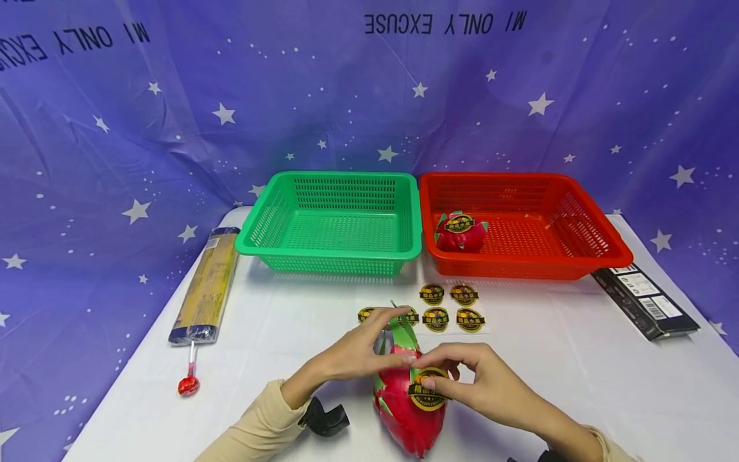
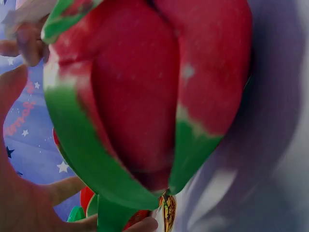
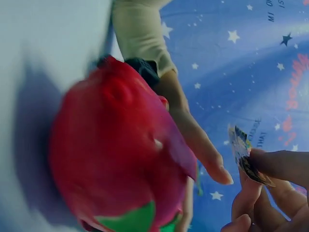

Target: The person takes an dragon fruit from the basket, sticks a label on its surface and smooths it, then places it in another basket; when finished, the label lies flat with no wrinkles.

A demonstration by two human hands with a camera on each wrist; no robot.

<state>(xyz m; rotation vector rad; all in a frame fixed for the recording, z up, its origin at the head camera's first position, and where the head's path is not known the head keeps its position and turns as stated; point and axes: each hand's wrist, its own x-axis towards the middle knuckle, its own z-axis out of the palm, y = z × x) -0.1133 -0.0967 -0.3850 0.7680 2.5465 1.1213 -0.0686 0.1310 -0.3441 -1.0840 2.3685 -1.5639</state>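
A dragon fruit (image 1: 407, 410), red with green leaf tips, lies on the white table in front of me. My left hand (image 1: 364, 350) is at its leafy top, fingers extended along the far side and thumb spread over the fruit. My right hand (image 1: 485, 385) pinches a round black and gold sticker (image 1: 429, 389) between thumb and fingertips. In the right wrist view, that sticker (image 3: 245, 157) stands apart from the dragon fruit (image 3: 120, 154). Seen from the left wrist, the dragon fruit (image 2: 140, 87) fills most of the picture.
Behind stand a green basket (image 1: 340, 256) and a red basket (image 1: 531, 263), which holds another stickered dragon fruit (image 1: 470, 239). Several matching stickers (image 1: 435, 319) lie beyond my hands. A noodle pack (image 1: 208, 289) and lollipop (image 1: 188, 385) are left; a black box (image 1: 643, 301) is right.
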